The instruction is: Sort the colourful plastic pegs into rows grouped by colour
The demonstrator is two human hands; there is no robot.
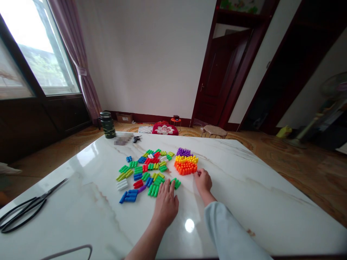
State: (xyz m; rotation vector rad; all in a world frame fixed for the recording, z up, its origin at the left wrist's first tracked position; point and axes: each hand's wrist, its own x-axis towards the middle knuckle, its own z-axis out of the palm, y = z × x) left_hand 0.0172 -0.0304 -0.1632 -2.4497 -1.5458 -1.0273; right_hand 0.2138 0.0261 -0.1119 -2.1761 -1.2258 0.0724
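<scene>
Many small, rounded plastic pieces in joined-looking rows lie scattered on the left of the table. My left hand rests flat with its fingers stretched out, fingertips at some green pieces and partly covering others. More green pieces lie just right of its fingertips. My right hand is closed in a pinch at the near right corner of a tidy block made of orange pieces, yellow pieces and purple pieces. Whatever its fingertips hold is hidden.
Black-handled scissors lie at the left of the white marble-look table. A dark camouflage flask stands at the far left corner, near a small black object. A grey wire-like loop shows at the near edge.
</scene>
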